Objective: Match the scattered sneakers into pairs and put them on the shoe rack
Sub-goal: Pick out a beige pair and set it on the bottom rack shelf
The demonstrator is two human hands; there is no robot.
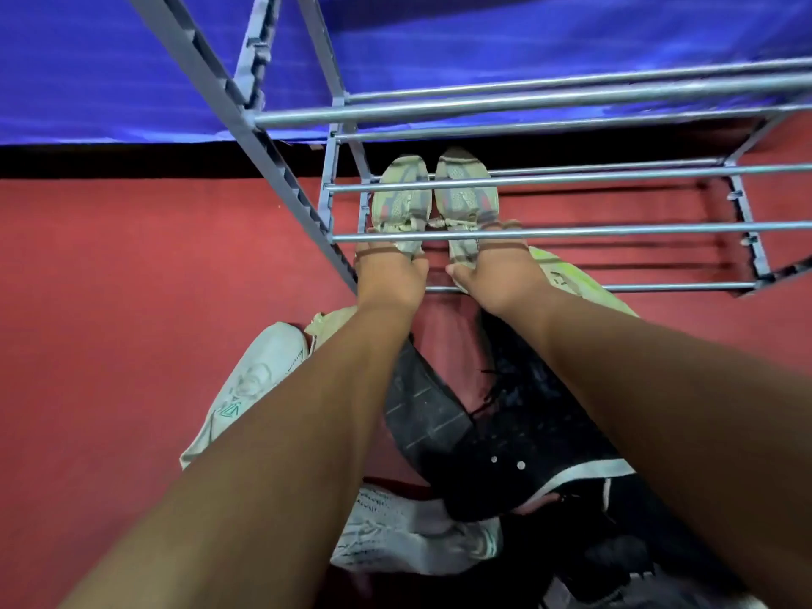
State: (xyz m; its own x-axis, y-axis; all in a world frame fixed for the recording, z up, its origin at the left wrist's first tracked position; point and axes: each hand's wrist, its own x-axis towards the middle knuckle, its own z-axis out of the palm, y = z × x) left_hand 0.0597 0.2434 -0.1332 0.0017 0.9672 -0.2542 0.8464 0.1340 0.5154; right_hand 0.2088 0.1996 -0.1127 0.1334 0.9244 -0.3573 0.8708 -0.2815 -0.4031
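Reaching both arms into the shoe rack (571, 232). Leaving a white sneaker (259, 380) lying on the red carpet (110, 301), in front of the rack's left end. Gripping the heel of the left gray-green sneaker (402, 191) with the left hand (389, 274), fingers curling round its sides. Gripping the heel of the right gray-green sneaker (465, 191) with the right hand (496, 274) the same way. Holding the two side by side on a low shelf at the rack's left end, toes pointing to the back. Leaving black sneakers (422, 415) under the arms in front of the rack, a white knit sneaker (395, 534) farther from the rack, and a bright yellow-green sneaker (558, 270) peeking out beside the right hand, at the rack's front bar. Facing a blue cloth (527, 28) behind the rack.
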